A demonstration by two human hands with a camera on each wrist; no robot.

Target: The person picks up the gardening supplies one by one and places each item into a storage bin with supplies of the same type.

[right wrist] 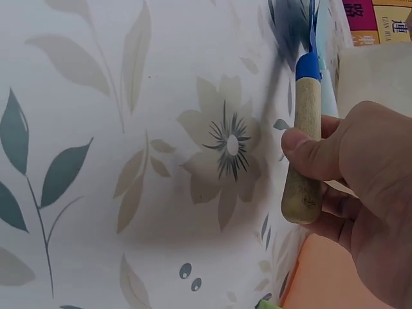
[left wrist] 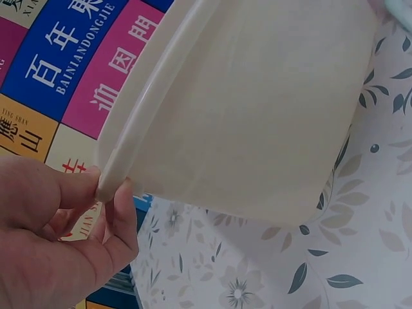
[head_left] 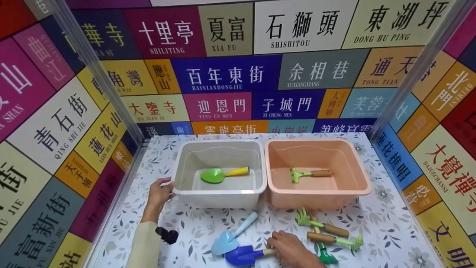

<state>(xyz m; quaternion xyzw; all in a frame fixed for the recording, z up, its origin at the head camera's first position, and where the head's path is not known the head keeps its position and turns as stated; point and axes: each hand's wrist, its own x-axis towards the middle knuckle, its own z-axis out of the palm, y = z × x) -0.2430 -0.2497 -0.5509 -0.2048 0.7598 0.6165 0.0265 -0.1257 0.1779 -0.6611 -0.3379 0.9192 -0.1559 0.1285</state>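
Observation:
My left hand [head_left: 159,195] pinches the left rim of a white plastic basin [head_left: 219,199], thumb on one side and fingertips on the other in the left wrist view. A green trowel [head_left: 213,175] with a yellow handle lies in that basin. My right hand [head_left: 292,247] grips the wooden handle [right wrist: 308,122] of a dark blue toy shovel [head_left: 243,256] near the table's front. The shovel's blade overlaps a light blue trowel [head_left: 225,242] in the head view. In the right wrist view the thumb lies across the handle.
An orange basin [head_left: 316,199] stands right of the white one, holding a small green rake [head_left: 301,174]. Several green tools with wooden handles, including a hand rake [head_left: 327,226], lie crossed at front right. Printed panels [head_left: 227,74] wall the flower-patterned table [head_left: 197,227] at back and sides.

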